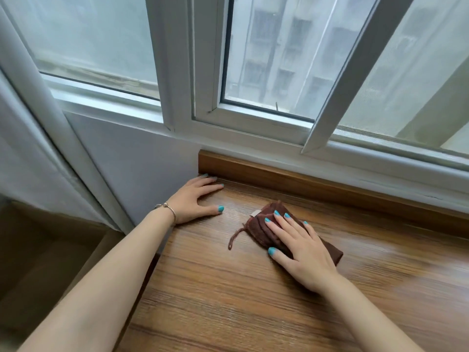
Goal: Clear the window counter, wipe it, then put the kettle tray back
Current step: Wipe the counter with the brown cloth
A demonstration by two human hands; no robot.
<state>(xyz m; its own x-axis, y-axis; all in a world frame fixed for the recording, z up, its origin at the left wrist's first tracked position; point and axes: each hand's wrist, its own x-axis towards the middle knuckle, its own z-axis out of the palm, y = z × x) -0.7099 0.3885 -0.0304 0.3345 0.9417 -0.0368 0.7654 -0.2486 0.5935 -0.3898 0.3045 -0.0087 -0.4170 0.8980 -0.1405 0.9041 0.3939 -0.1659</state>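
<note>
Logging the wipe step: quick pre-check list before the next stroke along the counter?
1. Brown cloth flat under right hand: ok.
2. Left hand braced on the counter, apart from the cloth: ok.
3. Visible counter free of items: ok.
4. Cloth's loose string trailing at its left end, may drag: not ok.
5. Kettle tray location: cannot tell, out of view.

Right hand (302,252) presses cloth (264,224) on counter (228,288).

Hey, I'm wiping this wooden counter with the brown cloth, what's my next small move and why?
Probably slide the cloth toward the far-left corner: your right hand presses it flat mid-counter, while your left hand rests on that corner, so lift it clear first.
</note>
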